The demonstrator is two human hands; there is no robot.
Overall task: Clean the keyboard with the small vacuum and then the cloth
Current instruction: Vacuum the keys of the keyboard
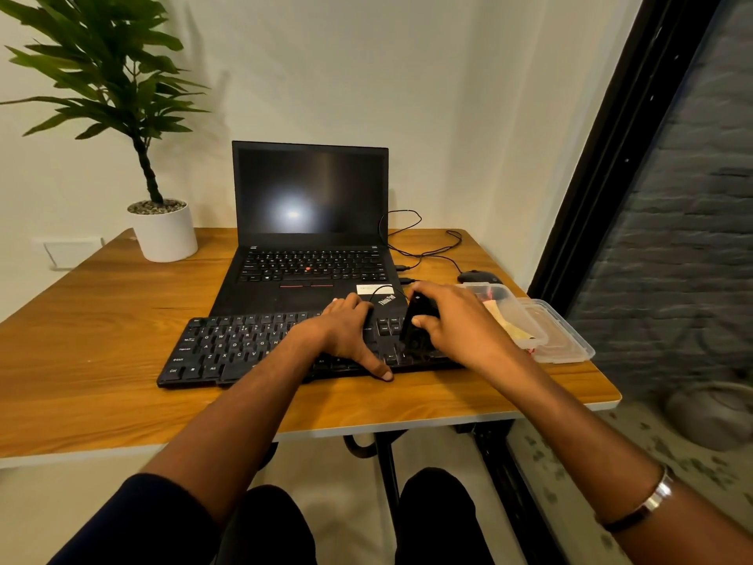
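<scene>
- The keyboard (252, 352) lies flat on the table (102, 320), just in front of an open laptop (309, 238), its far edge close against the laptop's front.
- The small vacuum (417, 324) stands nearly upright over the right end of the keyboard, its lower end down at the keys; whether it touches them cannot be told.
- Right hand (460, 324): grasping the small vacuum, thumb on the near side, fingers wrapped over the far side. The forearm comes in from the lower right; a bracelet (648, 503) sits on it.
- Left hand (346, 332): released, lying flat on the keys right of centre, fingers extended, thumb reaching over the front edge toward the table. It appears to steady the keyboard.
- Handling, as judged: the small vacuum looks light, rigid and smooth-cased; a mid-body wrap grip suits it. The keyboard is stiff and light, liable to slide, so downward pressure is advisable.
- A clear container (525, 324) with its lid (570, 340) sits just right of the keyboard; the cloth cannot be identified with certainty.
- A thin cable (383, 289) loops near the top of the small vacuum and could snag.
</scene>
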